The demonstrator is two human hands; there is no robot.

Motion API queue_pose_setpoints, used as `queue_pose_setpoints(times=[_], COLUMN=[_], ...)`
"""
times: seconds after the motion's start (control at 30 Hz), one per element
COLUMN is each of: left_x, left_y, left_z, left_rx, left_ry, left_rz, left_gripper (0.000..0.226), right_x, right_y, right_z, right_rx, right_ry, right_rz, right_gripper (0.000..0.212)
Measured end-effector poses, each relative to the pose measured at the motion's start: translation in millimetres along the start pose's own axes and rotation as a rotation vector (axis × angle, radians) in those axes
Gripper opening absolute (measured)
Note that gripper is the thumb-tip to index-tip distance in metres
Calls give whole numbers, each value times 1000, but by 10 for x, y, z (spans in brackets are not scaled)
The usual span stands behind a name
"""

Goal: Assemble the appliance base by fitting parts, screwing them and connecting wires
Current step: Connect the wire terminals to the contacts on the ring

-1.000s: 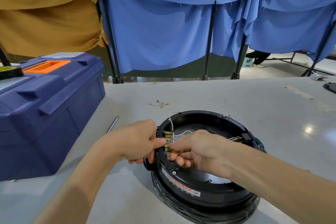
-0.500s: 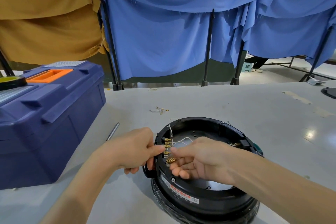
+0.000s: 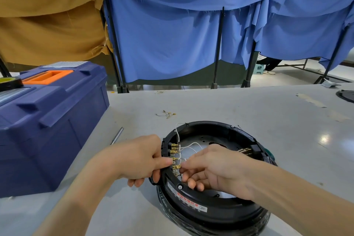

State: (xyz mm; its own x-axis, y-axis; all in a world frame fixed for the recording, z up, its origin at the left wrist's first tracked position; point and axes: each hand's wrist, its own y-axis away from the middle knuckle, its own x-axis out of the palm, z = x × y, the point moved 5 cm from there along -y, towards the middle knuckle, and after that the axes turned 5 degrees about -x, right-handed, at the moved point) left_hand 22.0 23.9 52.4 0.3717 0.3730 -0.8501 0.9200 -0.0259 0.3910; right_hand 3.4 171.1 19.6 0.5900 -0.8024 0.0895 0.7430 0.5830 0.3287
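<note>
Head view — hands (image 3: 134,157) (image 3: 216,166) on base (image 3: 210,206) terminals (image 3: 174,148)

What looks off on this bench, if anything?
A tangle of short wires lies loose on the table beyond the black base, apart from it. A metal rod lies by the toolbox. Nothing looks damaged or spilled.

Counted 1 appliance base (image 3: 220,206), 1 toolbox (image 3: 47,120), 1 metal rod (image 3: 117,135), 1 tape roll (image 3: 8,82), 1 left hand (image 3: 138,156), 1 right hand (image 3: 214,166).
</note>
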Motion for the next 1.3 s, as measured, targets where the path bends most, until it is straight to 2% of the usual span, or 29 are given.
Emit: queue_pose_setpoints(times=[0.17,0.53,0.67,0.8,1.1,1.2,1.3], left_x=[-3,-4,18,27,30,40,43], left_y=[2,-10,-13,-6,-21,-20,-7], left_z=[-9,-9,-9,-3,-25,-38,-28], left_rx=[2,16,4,-7,3,-3,1], left_ry=[5,58,116,154,183,152,147], left_rz=[-7,9,26,38,35,29,32], left_gripper=[52,53,52,51,51,51,49], right_x=[-10,10,30,50,88,82,63], right_y=[-22,-11,-34,-95,-172,-167,-123], right_z=[-46,-44,-42,-46,-18,-20,-22], right_rx=[-37,25,77,111,100,133,175], right_ry=[-31,-66,-67,-21,168,187,116], right_rz=[-78,-40,-79,-171,-288,-243,-114], right_gripper=[9,9,9,20,23,23,16])
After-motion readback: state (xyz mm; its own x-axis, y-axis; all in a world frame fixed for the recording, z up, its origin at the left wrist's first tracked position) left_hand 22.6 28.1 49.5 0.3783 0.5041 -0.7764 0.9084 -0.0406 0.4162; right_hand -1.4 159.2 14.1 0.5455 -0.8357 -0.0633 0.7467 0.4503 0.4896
